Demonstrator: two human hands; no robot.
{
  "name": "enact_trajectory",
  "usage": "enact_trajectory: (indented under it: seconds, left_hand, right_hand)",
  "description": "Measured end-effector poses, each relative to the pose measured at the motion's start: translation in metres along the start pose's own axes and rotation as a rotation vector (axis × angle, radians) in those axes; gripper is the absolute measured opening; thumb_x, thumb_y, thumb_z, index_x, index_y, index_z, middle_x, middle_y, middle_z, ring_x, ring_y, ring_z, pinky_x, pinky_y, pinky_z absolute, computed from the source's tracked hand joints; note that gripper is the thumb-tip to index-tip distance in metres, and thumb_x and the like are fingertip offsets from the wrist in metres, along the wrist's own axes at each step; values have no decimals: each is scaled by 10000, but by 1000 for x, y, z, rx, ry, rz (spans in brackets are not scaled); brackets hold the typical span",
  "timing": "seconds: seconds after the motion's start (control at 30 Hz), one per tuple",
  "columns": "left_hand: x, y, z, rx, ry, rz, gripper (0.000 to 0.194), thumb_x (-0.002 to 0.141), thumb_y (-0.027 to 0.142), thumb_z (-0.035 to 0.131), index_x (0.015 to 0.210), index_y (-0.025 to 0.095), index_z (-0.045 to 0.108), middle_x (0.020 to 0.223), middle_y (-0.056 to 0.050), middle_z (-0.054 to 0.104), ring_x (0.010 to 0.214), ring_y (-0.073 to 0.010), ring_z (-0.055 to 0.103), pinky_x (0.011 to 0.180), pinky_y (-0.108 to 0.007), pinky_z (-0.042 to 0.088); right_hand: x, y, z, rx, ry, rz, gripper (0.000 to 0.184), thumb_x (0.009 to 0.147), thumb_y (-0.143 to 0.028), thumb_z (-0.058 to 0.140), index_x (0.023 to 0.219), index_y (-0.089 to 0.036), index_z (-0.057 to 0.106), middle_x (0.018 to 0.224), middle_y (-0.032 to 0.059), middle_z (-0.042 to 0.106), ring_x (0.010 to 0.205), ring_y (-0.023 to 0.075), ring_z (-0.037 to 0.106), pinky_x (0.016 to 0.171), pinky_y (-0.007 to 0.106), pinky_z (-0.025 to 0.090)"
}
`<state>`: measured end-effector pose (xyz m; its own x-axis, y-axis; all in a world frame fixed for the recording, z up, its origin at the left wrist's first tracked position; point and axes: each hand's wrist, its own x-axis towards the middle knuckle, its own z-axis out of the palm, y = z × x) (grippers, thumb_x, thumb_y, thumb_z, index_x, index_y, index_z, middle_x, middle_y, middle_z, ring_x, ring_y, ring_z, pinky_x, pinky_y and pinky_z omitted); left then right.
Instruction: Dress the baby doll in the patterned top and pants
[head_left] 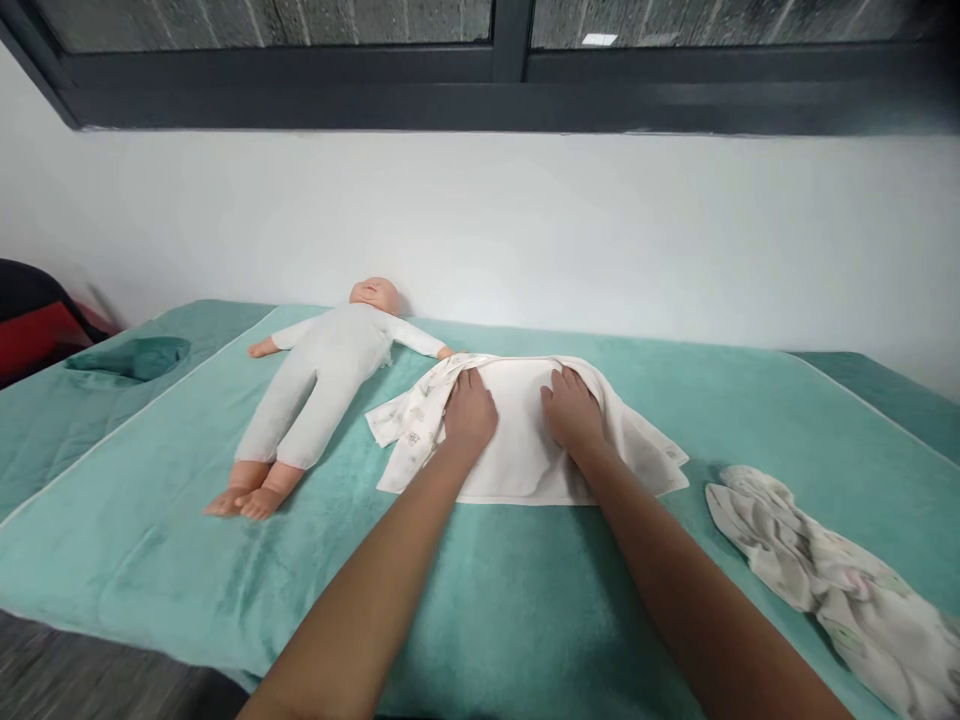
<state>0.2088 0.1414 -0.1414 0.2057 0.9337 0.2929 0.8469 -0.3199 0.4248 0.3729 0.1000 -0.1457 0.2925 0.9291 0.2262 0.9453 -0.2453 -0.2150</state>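
A small white baby shirt (517, 450) lies spread on the green bed cover, its front opened out to show the plain inside. Printed motifs mark its left side and sleeve. My left hand (471, 412) is closed on the left front panel, with the fingertips hidden in the fold. On the other side, my right hand (573, 410) has its fingers curled round the right front panel. Just left of the shirt, a baby doll (330, 360) in a white bodysuit lies on its back, one hand close to the shirt's upper edge.
A crumpled, printed cloth (832, 580) lies at the right front of the green cover (247, 600). A dark green folded piece (131, 358) and a red and black item (41, 320) are at the far left. Behind the bed rise a white wall (600, 240) and a dark window frame (300, 95).
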Motion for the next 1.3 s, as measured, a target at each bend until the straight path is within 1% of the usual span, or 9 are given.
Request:
enact_trajectory:
  seconds: [0.13, 0.23, 0.43, 0.6, 0.73, 0.9, 1.03, 1.17, 1.3]
  left_hand:
    - [0, -8, 5, 88, 5, 37, 429, 953, 288, 389, 1344, 119, 435, 1414, -182, 490, 1380, -295, 386, 1136, -422, 323]
    - [2, -10, 7, 112, -4, 38, 442, 963, 318, 373, 1359, 126, 420, 1416, -184, 491, 1381, -302, 386, 1138, -435, 314]
    - [4, -13, 15, 102, -88, 33, 476, 980, 329, 331, 1368, 65, 413, 1404, -241, 494, 1366, -312, 415, 1145, -460, 292]
    - [-3, -10, 10, 101, -56, 92, 459, 984, 303, 323, 1366, 68, 424, 1379, -229, 530, 1360, -288, 431, 1148, -453, 292]
    - [-29, -4, 6, 124, -36, 217, 463, 989, 319, 326, 1350, 66, 469, 1451, -200, 478, 1406, -294, 369, 1170, -464, 266]
    - [-72, -5, 3, 109, -96, 478, 460, 1010, 351, 288, 1356, 126, 491, 1475, -141, 478, 1396, -243, 404, 1160, -447, 313]
    - [-101, -8, -8, 69, -91, 525, 450, 1008, 369, 308, 1345, 142, 500, 1481, -140, 470, 1378, -234, 432, 1147, -436, 342]
    - [-127, -11, -24, -14, -95, 563, 427, 992, 373, 373, 1350, 174, 493, 1476, -110, 480, 1367, -236, 439, 1145, -440, 351]
    - [-148, -16, -34, -110, -100, 589, 410, 941, 198, 451, 1349, 226, 486, 1406, -55, 546, 1315, -205, 466, 1106, -413, 391]
  right_hand:
    - [4, 20, 8, -18, 84, -32, 527, 976, -278, 319, 1461, -78, 365, 1500, 166, 406, 1359, 294, 363, 1079, 413, 340]
    - [7, 30, 12, -19, 84, -15, 553, 975, -319, 326, 1486, -108, 337, 1504, 150, 410, 1336, 317, 387, 1053, 444, 362]
    - [13, 34, 18, -21, 16, -48, 507, 987, -326, 303, 1389, -60, 459, 1408, 189, 512, 1284, 315, 456, 1068, 434, 349]
    - [1, 23, 11, -32, 59, -167, 442, 958, -180, 322, 1331, -53, 524, 1383, 186, 539, 1301, 293, 450, 1103, 420, 315]
    - [-21, 15, 15, 50, 73, -356, 438, 956, -184, 346, 1344, -128, 543, 1425, 124, 523, 1347, 233, 424, 1147, 381, 293]
    - [-61, 18, 15, 138, 9, -377, 493, 986, -322, 360, 1392, -71, 481, 1464, 172, 470, 1388, 266, 391, 1129, 437, 341]
    - [-101, 30, 1, 157, 8, -429, 510, 996, -395, 381, 1424, -124, 441, 1490, 143, 445, 1408, 272, 361, 1126, 481, 338]
    - [-138, 54, -14, 229, 51, -448, 465, 967, -445, 475, 1371, -213, 488, 1437, 93, 511, 1342, 256, 441, 1105, 468, 376]
    - [-154, 76, -26, 225, 101, -439, 303, 965, -418, 498, 1190, -244, 602, 1287, 75, 606, 1201, 251, 536, 1006, 432, 454]
